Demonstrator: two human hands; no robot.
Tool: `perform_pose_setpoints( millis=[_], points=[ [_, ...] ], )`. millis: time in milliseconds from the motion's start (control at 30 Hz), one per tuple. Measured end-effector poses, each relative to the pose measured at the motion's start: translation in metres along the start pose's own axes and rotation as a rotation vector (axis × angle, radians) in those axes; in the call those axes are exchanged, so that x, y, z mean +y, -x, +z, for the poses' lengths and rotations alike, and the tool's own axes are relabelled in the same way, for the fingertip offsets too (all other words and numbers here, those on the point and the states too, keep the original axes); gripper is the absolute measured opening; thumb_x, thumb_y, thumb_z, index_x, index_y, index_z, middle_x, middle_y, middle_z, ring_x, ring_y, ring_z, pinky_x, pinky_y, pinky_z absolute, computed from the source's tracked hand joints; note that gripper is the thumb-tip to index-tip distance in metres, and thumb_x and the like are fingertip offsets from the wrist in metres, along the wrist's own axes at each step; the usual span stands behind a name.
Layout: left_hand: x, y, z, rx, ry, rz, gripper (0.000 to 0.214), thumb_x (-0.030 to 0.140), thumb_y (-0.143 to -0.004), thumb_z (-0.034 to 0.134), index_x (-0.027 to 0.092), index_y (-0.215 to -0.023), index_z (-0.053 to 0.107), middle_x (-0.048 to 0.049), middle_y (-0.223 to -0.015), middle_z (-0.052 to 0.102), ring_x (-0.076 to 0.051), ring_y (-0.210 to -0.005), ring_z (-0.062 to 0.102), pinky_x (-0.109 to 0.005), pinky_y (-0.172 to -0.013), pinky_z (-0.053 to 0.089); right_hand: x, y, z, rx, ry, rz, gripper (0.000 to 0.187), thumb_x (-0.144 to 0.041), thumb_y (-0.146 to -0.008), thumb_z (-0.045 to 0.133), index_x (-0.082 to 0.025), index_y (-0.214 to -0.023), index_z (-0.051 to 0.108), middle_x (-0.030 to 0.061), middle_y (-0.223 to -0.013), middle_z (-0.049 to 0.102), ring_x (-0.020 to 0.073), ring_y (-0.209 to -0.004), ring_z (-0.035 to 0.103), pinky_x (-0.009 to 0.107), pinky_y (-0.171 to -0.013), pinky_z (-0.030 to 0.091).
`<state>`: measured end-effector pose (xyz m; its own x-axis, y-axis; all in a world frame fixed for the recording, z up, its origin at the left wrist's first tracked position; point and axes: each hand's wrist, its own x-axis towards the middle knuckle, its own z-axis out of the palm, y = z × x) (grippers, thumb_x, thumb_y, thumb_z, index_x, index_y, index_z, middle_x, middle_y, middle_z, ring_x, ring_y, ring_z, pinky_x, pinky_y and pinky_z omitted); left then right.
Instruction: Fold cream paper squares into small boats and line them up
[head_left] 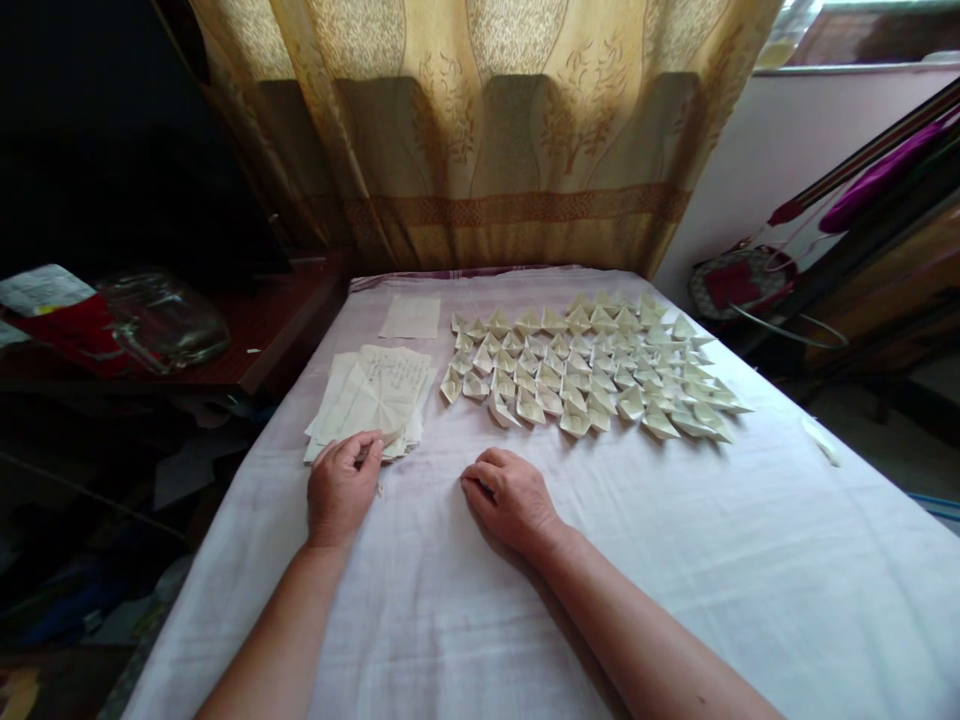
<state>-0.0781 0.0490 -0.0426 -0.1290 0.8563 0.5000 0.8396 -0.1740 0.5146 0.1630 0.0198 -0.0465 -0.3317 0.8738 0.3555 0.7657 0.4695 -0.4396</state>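
My left hand (341, 488) rests on the near edge of a stack of creased paper sheets (375, 395), its fingers curled onto the top sheet's corner. Beside it on the white cloth, my right hand (508, 497) lies knuckles up with the fingers curled under; whether they hold anything is hidden. Several folded paper boats (592, 365) stand in rows beyond the right hand. A single flat sheet (410, 316) lies behind the stack.
The white cloth covers a table (675, 560) that ends at a patterned curtain (510, 130). A dark wooden side table (270, 320) at left carries a glass jar (161, 320) and red packet. Furniture and a purple item crowd the right side.
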Motion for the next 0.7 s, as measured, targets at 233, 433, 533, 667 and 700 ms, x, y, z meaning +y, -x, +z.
perform_pose_setpoints(
  millis=[233,433,533,667,700],
  points=[
    [-0.002,0.001,0.002,0.069,0.054,-0.059,0.018,0.038,-0.086,0.058,0.022,-0.081,0.065,-0.0048,-0.094,0.079,-0.021,-0.08,0.074,-0.031,-0.073,0.058,0.002,0.001,0.002,0.031,-0.008,-0.019,0.011,-0.02,-0.087,0.062,-0.021,-0.082,0.072,0.0035,-0.082,0.068,0.0173,-0.075,0.063,0.027,-0.071,0.047],
    [0.017,0.007,-0.011,0.133,0.084,0.153,0.006,0.029,-0.09,0.058,0.023,-0.089,0.059,-0.0044,-0.1,0.078,-0.023,-0.099,0.073,-0.039,-0.096,0.053,0.003,0.003,0.004,0.275,0.003,-0.071,0.034,-0.017,-0.087,0.054,-0.02,-0.12,0.063,0.0097,-0.105,0.069,0.0224,-0.095,0.065,0.034,-0.083,0.052],
    [0.034,0.016,-0.017,0.085,0.163,0.389,0.007,0.018,-0.092,0.055,0.023,-0.096,0.057,-0.0011,-0.095,0.078,-0.019,-0.101,0.072,-0.04,-0.105,0.047,0.001,0.003,-0.003,0.448,0.122,-0.119,0.048,-0.017,-0.088,0.055,-0.02,-0.135,0.051,0.0148,-0.129,0.059,0.0268,-0.118,0.056,0.041,-0.096,0.047],
    [0.05,0.026,-0.018,-0.152,0.323,0.478,0.018,0.013,-0.091,0.05,0.023,-0.099,0.062,-0.0005,-0.092,0.076,-0.017,-0.093,0.073,-0.035,-0.102,0.05,0.005,0.011,-0.017,0.464,0.257,-0.156,0.049,-0.013,-0.084,0.059,-0.023,-0.131,0.055,0.0152,-0.143,0.047,0.0296,-0.132,0.046,0.046,-0.105,0.037],
    [0.051,0.028,-0.018,-0.22,0.363,0.479,0.02,0.013,-0.09,0.049,0.023,-0.098,0.064,-0.001,-0.092,0.076,-0.017,-0.093,0.072,-0.034,-0.1,0.051,0.007,0.014,-0.021,0.442,0.266,-0.161,0.049,-0.011,-0.082,0.059,-0.024,-0.129,0.058,0.0147,-0.144,0.047,0.0301,-0.132,0.045,0.046,-0.106,0.036]
  ],
)
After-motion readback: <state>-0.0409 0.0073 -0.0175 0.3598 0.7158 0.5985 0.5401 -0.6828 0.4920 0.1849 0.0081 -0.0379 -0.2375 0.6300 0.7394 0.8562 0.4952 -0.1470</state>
